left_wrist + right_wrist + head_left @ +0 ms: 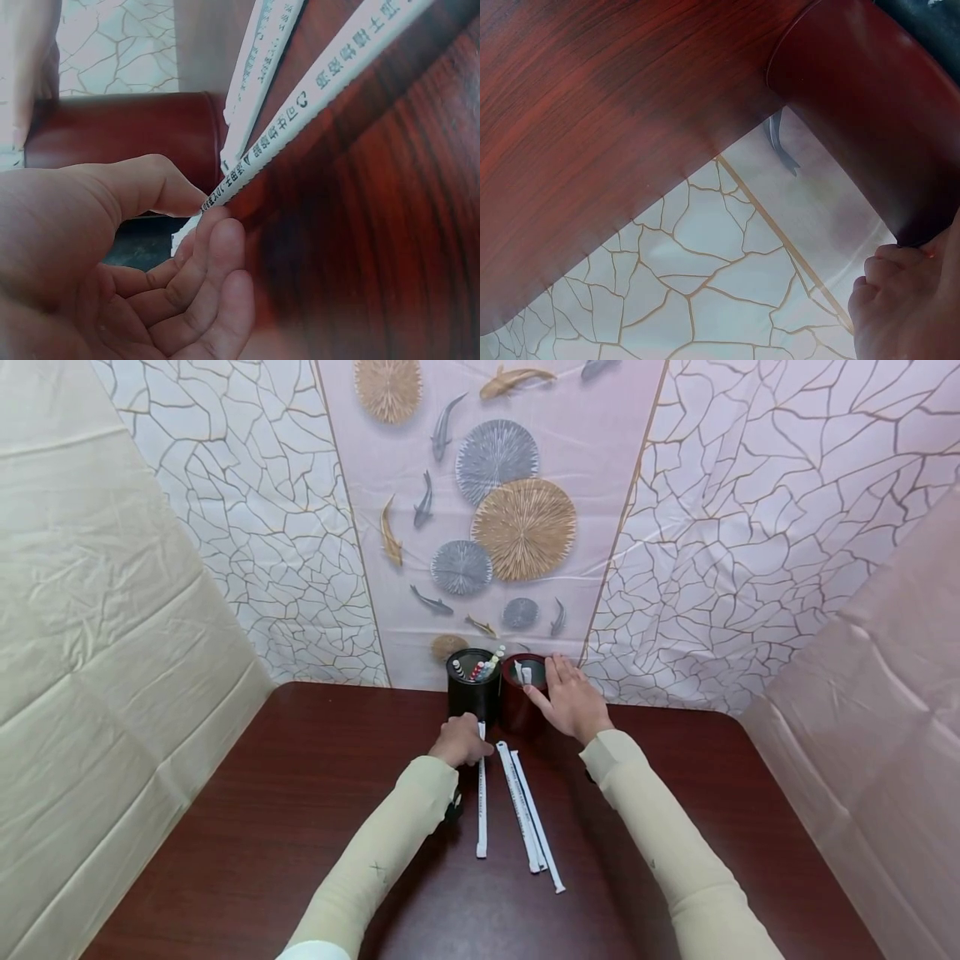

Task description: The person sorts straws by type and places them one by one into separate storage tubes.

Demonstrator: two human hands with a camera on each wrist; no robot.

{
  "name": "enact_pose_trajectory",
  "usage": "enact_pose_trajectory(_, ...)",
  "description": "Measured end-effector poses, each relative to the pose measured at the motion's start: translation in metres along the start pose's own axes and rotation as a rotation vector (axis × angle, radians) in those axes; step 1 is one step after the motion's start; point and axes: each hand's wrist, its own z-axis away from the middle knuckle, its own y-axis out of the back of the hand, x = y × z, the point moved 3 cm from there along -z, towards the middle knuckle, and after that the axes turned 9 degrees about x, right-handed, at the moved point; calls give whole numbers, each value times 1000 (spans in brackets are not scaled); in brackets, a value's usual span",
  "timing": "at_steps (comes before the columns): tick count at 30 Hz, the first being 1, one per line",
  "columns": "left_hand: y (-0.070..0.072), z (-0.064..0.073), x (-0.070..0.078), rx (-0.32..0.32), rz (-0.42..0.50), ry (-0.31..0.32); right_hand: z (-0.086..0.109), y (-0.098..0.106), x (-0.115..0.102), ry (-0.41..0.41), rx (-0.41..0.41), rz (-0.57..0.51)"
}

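Note:
My left hand (459, 742) pinches the far end of a white paper-wrapped straw (482, 810) between thumb and fingers. In the left wrist view that straw (307, 109) shows printed lettering, and its tip pokes out past the fingers. My right hand (576, 700) holds the rim of a dark red cylindrical cup (517, 714), fingers along its right side and thumb toward the front. White wrapper ends (527, 675) show inside this cup. The right wrist view catches the cup's side (862, 97) and the bent fingers (885, 274) at its rim.
Beside the red cup stands a black cup (472, 700) with several striped sticks in it. More wrapped straws (521, 806) lie close together on the dark wood table (315, 827), right of the pinched one. A patterned cloth wall (517, 627) rises right behind the cups.

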Motion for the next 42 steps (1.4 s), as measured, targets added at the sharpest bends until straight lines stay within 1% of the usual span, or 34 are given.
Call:
enact_pose_trajectory(1,4,3,1,-4,4,4,0,0,0,0,0,-1)
enact_pose_trajectory(2,5,1,-1,7,1,5,0,0,0,0,0,-3)
enact_pose_trajectory(4,12,6,-1,22,-10,3,0,0,0,-2,-1,-3)
enact_pose_trajectory(5,16,10,0,24,-5,3,0,0,0,-3,-1,-4)
enact_pose_trajectory(7,25,16,2,48,-29,-1,0,0,0,-3,-1,-3)
enact_pose_trajectory(10,34,21,2,73,-44,-8,0,0,0,-1,1,-1)
enact_pose_trajectory(11,38,24,4,72,-37,-10,0,0,0,-1,1,0)
enact_pose_trajectory(12,39,22,2,92,-53,-18,0,0,0,0,0,1)
enact_pose_trajectory(13,44,25,3,93,-51,-15,0,0,-1,0,0,0)
enact_pose_trajectory(14,47,26,2,106,-50,-32,0,0,-1,1,-1,-1)
enact_pose_trajectory(15,52,30,4,119,-68,-38,0,1,-1,1,-2,-1)
enact_pose_trajectory(16,60,37,8,121,-68,-35,0,1,-1,2,-2,1)
enact_pose_trajectory(18,73,49,13,150,-84,-40,0,1,-1,2,-4,-1)
enact_pose_trajectory(19,83,59,19,156,-82,-38,0,1,-1,0,-4,0)
enact_pose_trajectory(20,89,66,21,171,-86,-44,0,1,-1,1,-5,-1)
enact_pose_trajectory(21,97,75,27,174,-87,-36,0,1,-1,1,-4,-2)
enact_pose_trajectory(23,109,84,31,199,-91,-56,0,2,-1,0,-3,-6)
enact_pose_trajectory(25,119,90,35,224,-116,-89,0,2,-1,0,-2,-10)
enact_pose_trajectory(28,135,94,39,247,-130,-126,0,2,-2,3,-1,-13)
enact_pose_trajectory(32,156,95,43,264,-132,-150,0,1,-2,-1,-6,-16)
enact_pose_trajectory(33,161,95,45,273,-144,-159,0,1,-1,-2,-7,-16)
enact_pose_trajectory(37,182,99,55,326,-147,-201,0,1,0,-1,-7,-18)
enact_pose_trajectory(42,205,107,71,407,-92,-246,0,2,-1,6,-2,-18)
